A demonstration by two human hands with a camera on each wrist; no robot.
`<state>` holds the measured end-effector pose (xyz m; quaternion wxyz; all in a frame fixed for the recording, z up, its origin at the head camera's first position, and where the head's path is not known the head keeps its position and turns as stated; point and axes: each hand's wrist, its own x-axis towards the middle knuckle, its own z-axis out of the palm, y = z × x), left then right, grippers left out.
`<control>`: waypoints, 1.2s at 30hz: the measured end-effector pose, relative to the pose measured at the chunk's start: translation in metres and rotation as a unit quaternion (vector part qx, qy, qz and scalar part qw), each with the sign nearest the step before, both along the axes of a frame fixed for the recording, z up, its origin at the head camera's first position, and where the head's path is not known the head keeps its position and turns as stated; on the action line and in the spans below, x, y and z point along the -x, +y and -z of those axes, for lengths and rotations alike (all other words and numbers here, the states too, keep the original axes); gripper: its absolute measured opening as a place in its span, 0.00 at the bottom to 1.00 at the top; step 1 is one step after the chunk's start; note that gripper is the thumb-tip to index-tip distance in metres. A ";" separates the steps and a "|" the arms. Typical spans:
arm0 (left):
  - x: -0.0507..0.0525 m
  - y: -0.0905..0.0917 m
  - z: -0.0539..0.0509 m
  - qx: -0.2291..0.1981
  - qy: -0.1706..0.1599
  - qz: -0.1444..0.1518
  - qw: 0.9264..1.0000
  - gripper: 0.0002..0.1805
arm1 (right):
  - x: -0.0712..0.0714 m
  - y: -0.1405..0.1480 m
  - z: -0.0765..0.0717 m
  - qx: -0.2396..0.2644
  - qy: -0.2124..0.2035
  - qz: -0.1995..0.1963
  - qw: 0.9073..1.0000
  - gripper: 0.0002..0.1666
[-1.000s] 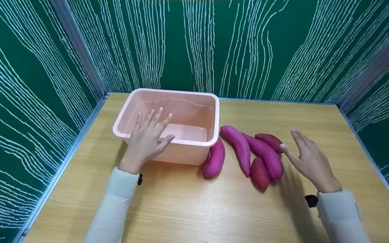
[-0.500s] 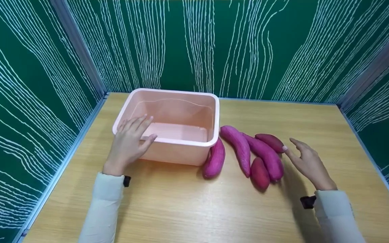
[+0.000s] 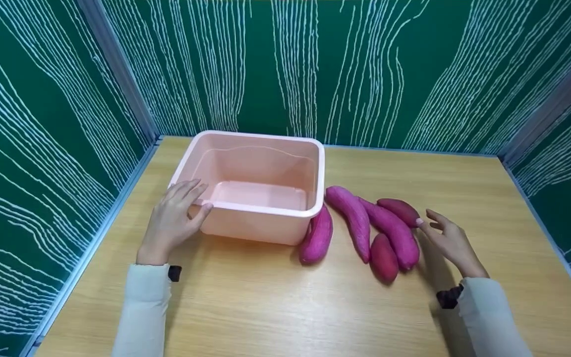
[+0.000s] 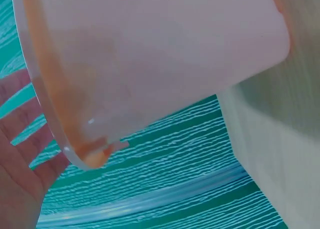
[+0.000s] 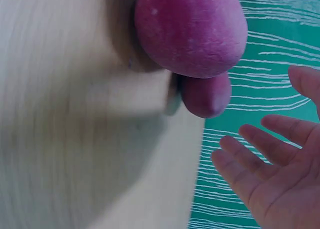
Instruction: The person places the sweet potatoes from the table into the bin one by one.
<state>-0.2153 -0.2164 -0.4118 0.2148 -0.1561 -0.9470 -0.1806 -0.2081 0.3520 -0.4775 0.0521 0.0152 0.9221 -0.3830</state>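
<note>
- Green walls (image 3: 256,74) are closing us in on three sides, white wavy lines running all over them, and grey posts (image 3: 119,64) are standing where they meet.
- Down below, a wooden table (image 3: 265,307) is catching the light, and towards its far left corner a pink bin (image 3: 256,225) is standing upright, mouth facing up.
- Look at the left hand (image 3: 169,223)! It's sitting right at the bin's near left corner, fingers spreading over the rim, thumb pointing along the front; whether it's touching, I can't tell.
- Over by the bin's near right corner, a purple sweet potato (image 3: 317,238) is lying on the table, its far end tucking behind that corner.
- Farther towards the table's right edge, two long sweet potatoes (image 3: 351,218) are slanting side by side, and a small red one (image 3: 384,260) is lying at their near end.
- Behind those, a dark red one (image 3: 398,212) is pointing at the right hand (image 3: 451,244), which is holding nothing, its fingers staying well apart from one another, its thumb tip just beside that end.
- Both hands are keeping wide apart, pale sleeves (image 3: 142,312) covering the forearms.
</note>
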 end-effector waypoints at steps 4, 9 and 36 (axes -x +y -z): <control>-0.001 -0.007 0.002 -0.031 0.002 0.009 0.999 0.26 | 0.005 0.002 0.003 0.023 -0.023 0.002 0.999 0.48; -0.002 -0.017 0.002 -0.058 0.017 0.014 0.998 0.21 | 0.013 0.006 0.005 0.036 -0.041 -0.009 0.998 0.50; -0.001 -0.029 -0.009 -0.073 -0.014 0.042 0.996 0.12 | 0.044 0.021 0.016 0.084 -0.116 -0.036 0.989 0.53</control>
